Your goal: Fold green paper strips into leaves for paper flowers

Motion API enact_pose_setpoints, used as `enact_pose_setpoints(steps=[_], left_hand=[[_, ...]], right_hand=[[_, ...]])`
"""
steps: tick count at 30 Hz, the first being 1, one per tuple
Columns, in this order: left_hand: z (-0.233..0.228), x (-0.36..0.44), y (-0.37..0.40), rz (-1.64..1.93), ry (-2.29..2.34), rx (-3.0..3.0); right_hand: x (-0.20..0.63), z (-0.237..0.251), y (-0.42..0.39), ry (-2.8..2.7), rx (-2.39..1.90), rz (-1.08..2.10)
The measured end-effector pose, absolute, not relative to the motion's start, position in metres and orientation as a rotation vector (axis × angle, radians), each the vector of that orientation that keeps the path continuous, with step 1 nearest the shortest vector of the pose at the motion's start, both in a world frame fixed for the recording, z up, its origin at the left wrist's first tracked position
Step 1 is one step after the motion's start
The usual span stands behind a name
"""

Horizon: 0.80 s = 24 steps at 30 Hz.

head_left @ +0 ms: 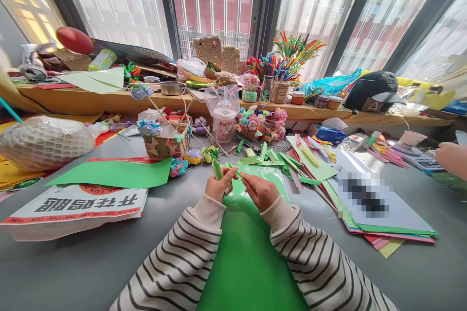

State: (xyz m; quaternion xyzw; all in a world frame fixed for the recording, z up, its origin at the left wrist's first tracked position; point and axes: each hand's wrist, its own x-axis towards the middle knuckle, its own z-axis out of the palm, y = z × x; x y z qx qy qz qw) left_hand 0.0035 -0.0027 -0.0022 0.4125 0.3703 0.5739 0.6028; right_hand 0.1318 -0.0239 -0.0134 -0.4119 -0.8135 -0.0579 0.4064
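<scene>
My left hand is closed around a folded green paper strip, whose blunt end sticks up past the thumb. My right hand pinches the thin end of green paper that stretches across from the left hand. Both hands are held close together above a glossy green sheet on the grey table. Just beyond them lies a pile of cut green paper strips. Folded paper flowers sit to the left of the hands, beside a woven basket decorated with stars.
On the left, a green paper sheet lies over a printed paper bag. Coloured sheets are stacked at the right. A lidded cup stands behind the hands. Another person's hand is at the far right. Craft supplies crowd the wooden ledge.
</scene>
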Motion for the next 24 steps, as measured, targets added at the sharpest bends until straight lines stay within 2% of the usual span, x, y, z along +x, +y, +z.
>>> enact_pose_setpoints(steps=[17, 20, 24], left_hand=[[0.003, 0.003, -0.005, 1.473, 0.731, 0.852], [0.002, 0.003, -0.004, 1.500, 0.734, 0.828], [0.000, 0.002, -0.003, 1.500, 0.747, 0.826]], right_hand=[[0.133, -0.002, -0.028, -1.824, -1.162, 0.094], [0.133, -0.003, -0.027, -1.795, -1.160, 0.266], [0.132, -0.003, -0.026, -1.693, -1.097, 0.664]])
